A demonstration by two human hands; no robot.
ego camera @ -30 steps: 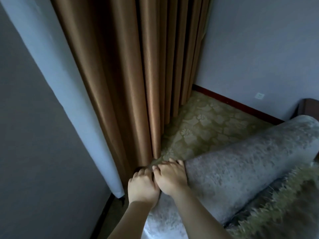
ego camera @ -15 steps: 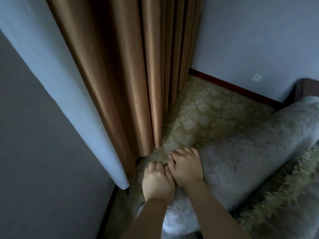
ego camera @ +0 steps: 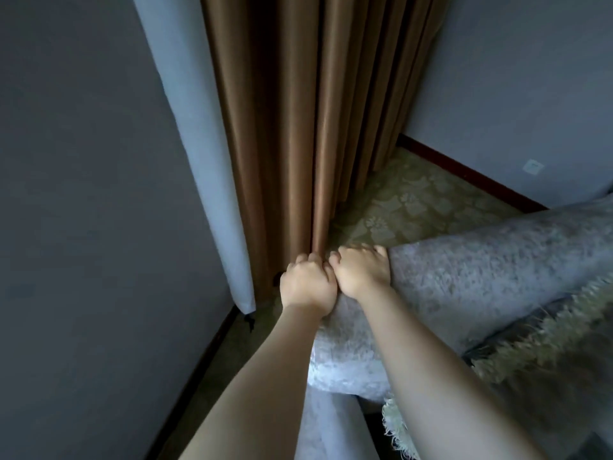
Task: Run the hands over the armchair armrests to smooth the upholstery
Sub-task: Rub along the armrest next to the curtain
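The armchair's grey plush armrest (ego camera: 481,270) runs from the lower middle up to the right edge. Both of my hands lie side by side on its outer top, near its front end. My left hand (ego camera: 306,287) rests palm down at the edge next to the curtain, its fingers bent over the far side. My right hand (ego camera: 361,272) touches it on the right, palm on the upholstery, fingers draped over the same side. Neither hand pinches any fabric that I can see.
A brown curtain (ego camera: 298,127) hangs right behind my hands, with a pale lining strip (ego camera: 205,161) to its left. Patterned green carpet (ego camera: 414,200) fills the corner beyond. A fringed throw (ego camera: 530,333) covers the seat at lower right. Grey walls stand on both sides.
My head has moved, so the view shifted. Both hands stay pressed together on the armrest's outer edge, with at most a small slide along it.
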